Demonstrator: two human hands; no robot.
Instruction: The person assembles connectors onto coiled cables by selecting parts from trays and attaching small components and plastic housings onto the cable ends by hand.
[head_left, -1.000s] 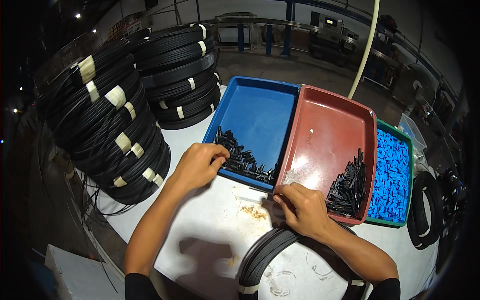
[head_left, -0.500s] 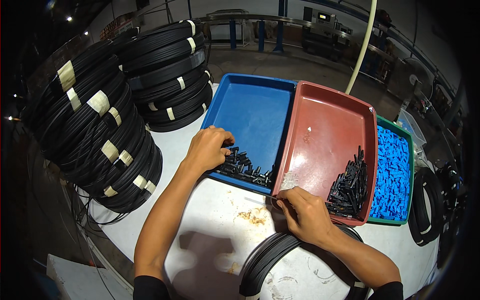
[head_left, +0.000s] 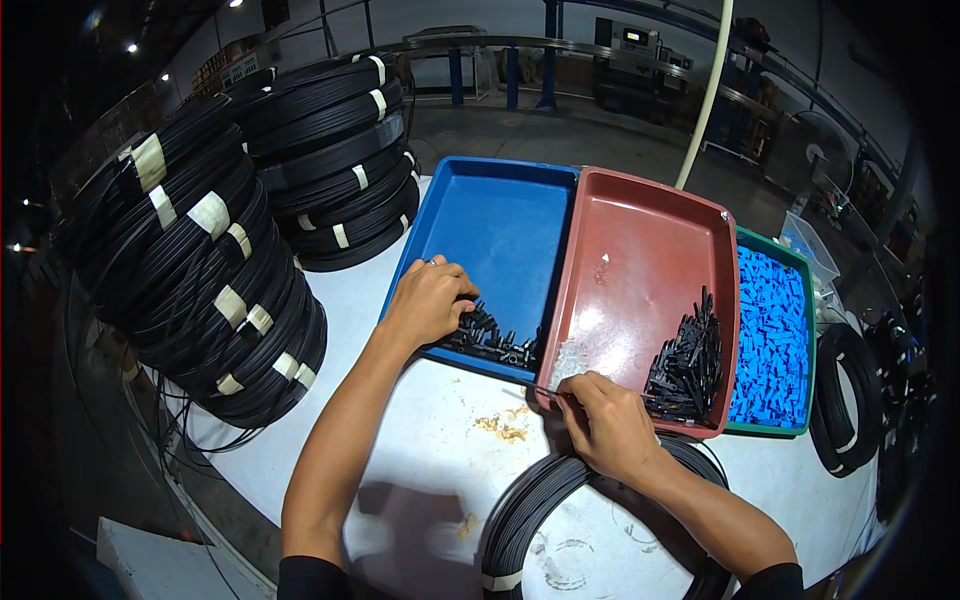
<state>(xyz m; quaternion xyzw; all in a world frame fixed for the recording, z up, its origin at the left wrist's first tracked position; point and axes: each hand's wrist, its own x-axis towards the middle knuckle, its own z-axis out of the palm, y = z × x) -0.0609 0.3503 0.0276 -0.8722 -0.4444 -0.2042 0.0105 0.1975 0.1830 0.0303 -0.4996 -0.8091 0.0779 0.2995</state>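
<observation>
My left hand (head_left: 430,303) reaches over the near left corner of the blue tray (head_left: 500,215). Its fingers curl down at the heap of small black connector pieces (head_left: 500,345), and what sits between the fingertips is hidden. At the front edge of the red tray (head_left: 640,235), my right hand (head_left: 608,420) pinches the end of a thin black cable (head_left: 541,388). Below that hand lies a coil of black cable (head_left: 520,515), bound with pale tape. Slim black parts (head_left: 690,370) are piled in the red tray's near right corner, with small clear pieces (head_left: 569,362) at its near left.
Two tall stacks of taped black cable coils (head_left: 200,270) stand at the left. On the right, a green tray (head_left: 811,350) holds many blue pieces (head_left: 770,340), with another black coil (head_left: 845,400) beside it. A pale pole (head_left: 705,100) rises behind the trays.
The view has shifted slightly, so the trays sit a little further left. My left hand stays at the black pieces, its fingers curled further in. My right hand keeps its pinch on the cable.
</observation>
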